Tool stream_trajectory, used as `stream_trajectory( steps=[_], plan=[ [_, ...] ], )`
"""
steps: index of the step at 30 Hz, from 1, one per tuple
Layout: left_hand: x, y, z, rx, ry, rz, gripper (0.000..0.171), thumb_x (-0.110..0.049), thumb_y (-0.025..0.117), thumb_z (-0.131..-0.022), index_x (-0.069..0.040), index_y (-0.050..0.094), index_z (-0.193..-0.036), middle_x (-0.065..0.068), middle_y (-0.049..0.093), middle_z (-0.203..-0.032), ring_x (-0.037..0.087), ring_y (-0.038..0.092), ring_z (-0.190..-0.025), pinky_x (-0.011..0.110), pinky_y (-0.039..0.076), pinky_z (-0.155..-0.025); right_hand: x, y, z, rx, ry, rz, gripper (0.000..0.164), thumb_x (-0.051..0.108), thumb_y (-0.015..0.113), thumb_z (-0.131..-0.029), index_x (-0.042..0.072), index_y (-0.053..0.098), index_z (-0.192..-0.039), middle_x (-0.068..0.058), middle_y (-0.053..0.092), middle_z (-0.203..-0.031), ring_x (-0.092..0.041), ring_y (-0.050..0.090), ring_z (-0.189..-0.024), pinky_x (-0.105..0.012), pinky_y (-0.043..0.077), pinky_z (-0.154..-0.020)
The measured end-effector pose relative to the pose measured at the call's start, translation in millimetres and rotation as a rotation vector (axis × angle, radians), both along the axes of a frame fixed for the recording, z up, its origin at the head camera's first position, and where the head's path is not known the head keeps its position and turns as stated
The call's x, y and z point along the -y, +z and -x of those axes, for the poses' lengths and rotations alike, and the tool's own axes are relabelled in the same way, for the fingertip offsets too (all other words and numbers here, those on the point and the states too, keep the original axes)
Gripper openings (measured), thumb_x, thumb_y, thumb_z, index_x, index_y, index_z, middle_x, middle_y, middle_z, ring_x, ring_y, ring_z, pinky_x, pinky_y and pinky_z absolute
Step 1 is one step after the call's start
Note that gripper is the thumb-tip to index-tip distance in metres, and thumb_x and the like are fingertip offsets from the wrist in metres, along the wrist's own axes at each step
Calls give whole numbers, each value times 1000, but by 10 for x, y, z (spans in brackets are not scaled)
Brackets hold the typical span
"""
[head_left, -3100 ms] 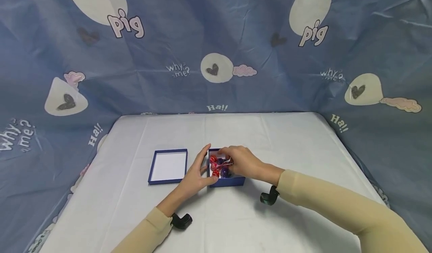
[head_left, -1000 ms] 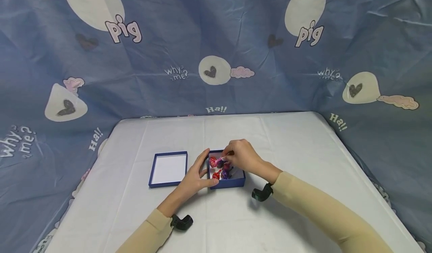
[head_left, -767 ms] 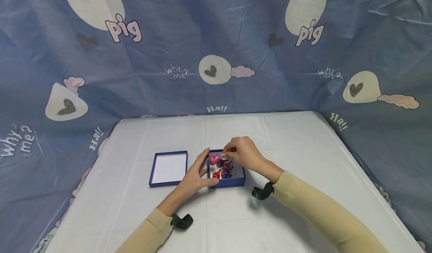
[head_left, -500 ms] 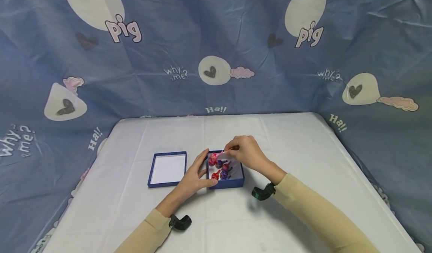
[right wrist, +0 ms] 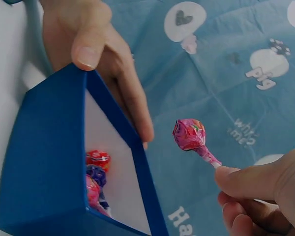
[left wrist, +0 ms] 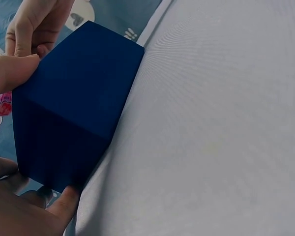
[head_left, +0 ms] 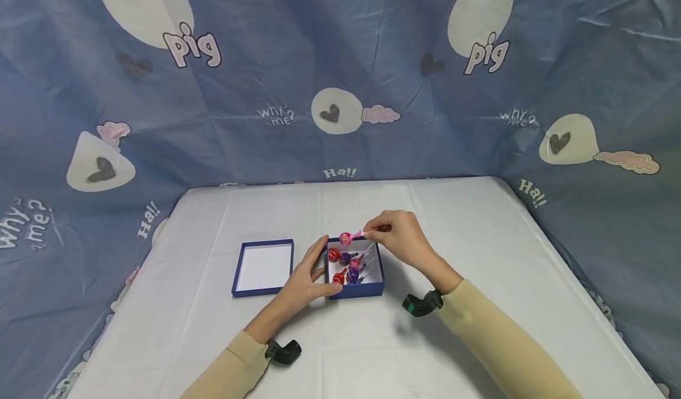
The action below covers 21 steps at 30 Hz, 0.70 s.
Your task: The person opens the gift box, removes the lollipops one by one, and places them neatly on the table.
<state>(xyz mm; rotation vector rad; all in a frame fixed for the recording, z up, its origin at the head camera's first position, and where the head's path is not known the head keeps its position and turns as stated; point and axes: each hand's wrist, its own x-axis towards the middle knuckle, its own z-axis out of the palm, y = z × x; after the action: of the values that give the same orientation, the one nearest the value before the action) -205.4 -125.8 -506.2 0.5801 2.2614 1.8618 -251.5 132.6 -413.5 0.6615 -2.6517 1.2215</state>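
A pink-wrapped lollipop (head_left: 346,239) hangs over the far rim of a blue box (head_left: 357,291), its stick pinched between the thumb and fingers of my right hand (head_left: 402,237). The right wrist view shows its round candy (right wrist: 190,134) raised beside the box. My left hand (head_left: 301,282) grips the box's left side, thumb at the near corner and fingers reaching to the far one. Inside the white-lined box lie several lollipops, among them a red one (head_left: 334,255) and a purple one (head_left: 353,276). In the left wrist view, the box's outer walls (left wrist: 83,83) hide its contents.
A shallow blue-rimmed lid (head_left: 264,267), white inside, lies left of the box. Both stand on a table with a white cloth (head_left: 362,352). Behind rises a blue printed curtain (head_left: 276,62). A dark camera is strapped to each wrist.
My right hand has lifted the pink lollipop out of the box, moving up and slightly right. Earlier its fingers were down among the candies. The left hand stays on the box.
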Motion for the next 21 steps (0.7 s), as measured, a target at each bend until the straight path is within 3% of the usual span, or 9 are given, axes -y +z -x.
stream_trajectory(
  steps=[8, 21],
  plan=[
    [22, -3, 8, 1, -8, -5, 108, -15, 85, -81, -31, 16, -162, -2, 9, -167, 23, 14, -152, 38, 33, -116, -158, -7, 27, 12, -79, 37, 10, 26, 81, -88, 16, 82, -90, 11, 71, -86, -12, 65, -74, -33, 57, -62],
    [30, -19, 4, 9, -13, -18, 109, -21, 87, -79, -38, 17, -160, -9, 10, -166, 16, 16, -151, 31, 35, -115, -415, -82, 111, 33, -155, 59, 5, 22, 82, -86, 19, 82, -90, 8, 74, -88, -13, 67, -77, -33, 57, -64]
  ],
)
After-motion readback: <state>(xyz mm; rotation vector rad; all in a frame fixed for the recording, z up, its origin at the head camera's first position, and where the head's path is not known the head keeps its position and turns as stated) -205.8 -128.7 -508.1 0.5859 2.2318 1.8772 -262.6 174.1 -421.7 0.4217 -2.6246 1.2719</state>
